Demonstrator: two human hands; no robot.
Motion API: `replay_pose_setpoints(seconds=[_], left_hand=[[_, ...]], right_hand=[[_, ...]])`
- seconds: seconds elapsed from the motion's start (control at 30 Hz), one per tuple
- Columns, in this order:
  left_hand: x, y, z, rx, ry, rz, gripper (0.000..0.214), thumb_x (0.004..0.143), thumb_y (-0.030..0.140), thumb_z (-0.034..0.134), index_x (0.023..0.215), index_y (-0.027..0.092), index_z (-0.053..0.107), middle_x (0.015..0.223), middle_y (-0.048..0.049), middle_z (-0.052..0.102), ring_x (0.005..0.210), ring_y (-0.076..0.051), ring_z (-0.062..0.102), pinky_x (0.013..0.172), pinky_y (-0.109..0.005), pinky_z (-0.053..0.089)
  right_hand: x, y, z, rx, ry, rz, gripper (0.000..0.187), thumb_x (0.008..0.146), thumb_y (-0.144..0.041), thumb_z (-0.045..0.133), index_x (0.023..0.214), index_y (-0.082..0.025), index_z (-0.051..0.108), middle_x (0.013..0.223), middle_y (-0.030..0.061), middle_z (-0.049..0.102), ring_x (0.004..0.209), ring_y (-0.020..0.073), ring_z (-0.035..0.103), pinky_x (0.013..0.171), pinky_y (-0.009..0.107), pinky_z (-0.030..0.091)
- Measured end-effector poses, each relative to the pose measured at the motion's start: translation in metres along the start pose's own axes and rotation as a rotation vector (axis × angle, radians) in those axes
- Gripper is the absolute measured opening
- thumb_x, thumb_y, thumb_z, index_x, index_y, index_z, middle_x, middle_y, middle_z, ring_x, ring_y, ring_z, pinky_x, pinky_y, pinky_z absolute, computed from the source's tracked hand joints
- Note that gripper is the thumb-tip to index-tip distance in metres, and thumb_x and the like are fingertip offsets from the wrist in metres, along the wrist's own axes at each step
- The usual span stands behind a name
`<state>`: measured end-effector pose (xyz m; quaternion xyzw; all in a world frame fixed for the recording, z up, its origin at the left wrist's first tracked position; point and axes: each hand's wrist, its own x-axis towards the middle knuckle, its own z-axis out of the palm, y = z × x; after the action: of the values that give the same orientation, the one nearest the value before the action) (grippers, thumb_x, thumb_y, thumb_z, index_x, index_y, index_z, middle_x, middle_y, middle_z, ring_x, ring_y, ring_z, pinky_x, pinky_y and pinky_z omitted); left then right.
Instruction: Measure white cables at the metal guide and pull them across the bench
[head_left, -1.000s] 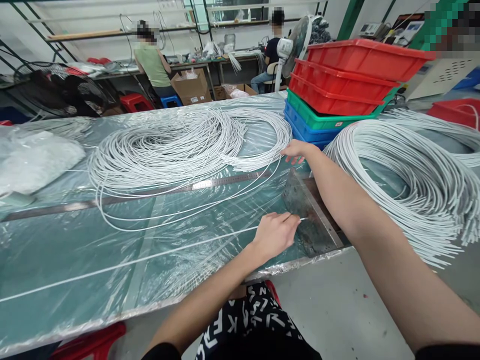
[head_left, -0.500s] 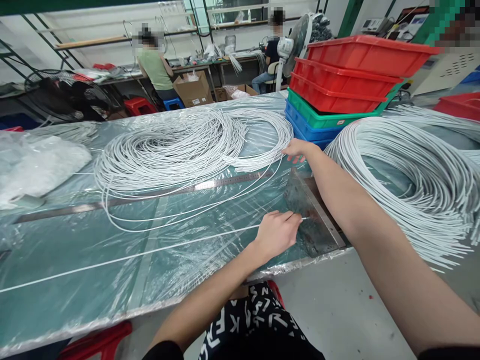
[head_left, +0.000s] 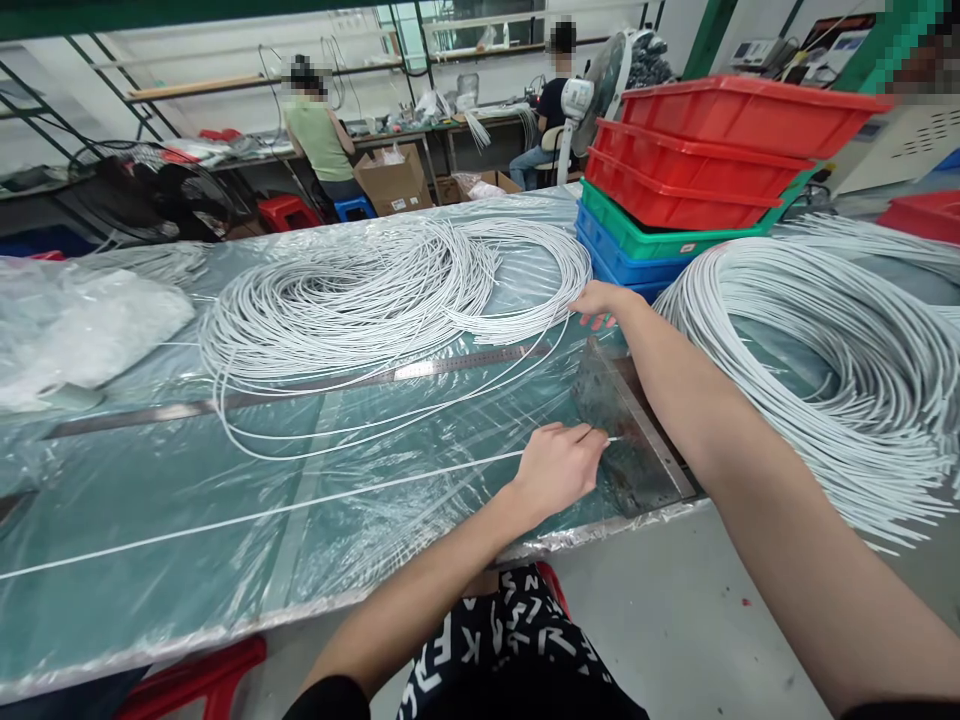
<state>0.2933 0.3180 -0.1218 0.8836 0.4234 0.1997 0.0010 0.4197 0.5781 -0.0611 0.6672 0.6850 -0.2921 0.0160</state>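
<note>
White cable [head_left: 300, 506], held in the left hand's [head_left: 564, 462] closed fingers above the table [head_left: 187, 470].
From my distant seat I see it run leftward until the view's edge cuts it off; a short tip shows past the fingers, near a metal block [head_left: 641, 465]. The right hand [head_left: 600, 300] is at the small coil's [head_left: 577, 262] edge, fingertips partly hidden, so I cannot tell whether they grip any strands.

White capitals, K and N legible among them, pattern the person's black legwear [head_left: 491, 640], while markings on the ruler [head_left: 465, 361] are too small to read from here.
</note>
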Motion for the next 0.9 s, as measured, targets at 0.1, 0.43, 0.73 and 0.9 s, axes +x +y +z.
replay_pose_setpoints(seconds=[0.1,0.43,0.73,0.9], left_hand=[[0.0002,0.0002,-0.0003,0.005,0.003,-0.001,0.028,0.101,0.022,0.037,0.094,0.017,0.064,0.077,-0.0018,0.068,0.063,-0.015,0.062,0.059,-0.029,0.04],[0.0003,0.0011,0.0008,-0.017,0.008,-0.005,0.032,0.102,0.023,0.034,0.093,0.016,0.064,0.076,-0.0031,0.067,0.061,-0.015,0.061,0.056,-0.029,0.04],[0.0002,-0.0001,0.0019,-0.006,0.011,-0.005,0.027,0.101,0.022,0.038,0.095,0.017,0.064,0.079,-0.0013,0.069,0.065,-0.015,0.063,0.058,-0.03,0.04],[-0.0002,-0.0009,0.0024,-0.009,0.017,-0.003,0.026,0.101,0.023,0.038,0.096,0.018,0.064,0.078,-0.0012,0.069,0.066,-0.016,0.064,0.059,-0.03,0.04]], right_hand=[[0.0015,0.0007,0.0005,0.007,-0.011,-0.004,0.051,0.087,-0.049,0.066,0.128,-0.018,0.061,0.091,0.0107,0.073,0.074,0.0241,0.071,0.066,0.032,0.056],[0.0016,0.0008,0.0013,0.003,-0.006,0.002,0.048,0.088,-0.047,0.066,0.125,-0.016,0.062,0.091,0.0112,0.073,0.073,0.0243,0.071,0.066,0.033,0.056],[-0.0014,-0.0006,0.0004,0.009,-0.012,0.0,0.05,0.089,-0.048,0.065,0.128,-0.017,0.061,0.09,0.0103,0.073,0.075,0.0246,0.071,0.066,0.032,0.056],[-0.0021,-0.0013,0.0003,-0.005,-0.007,-0.002,0.054,0.087,-0.048,0.067,0.13,-0.016,0.06,0.091,0.0113,0.073,0.075,0.025,0.072,0.067,0.033,0.057]])
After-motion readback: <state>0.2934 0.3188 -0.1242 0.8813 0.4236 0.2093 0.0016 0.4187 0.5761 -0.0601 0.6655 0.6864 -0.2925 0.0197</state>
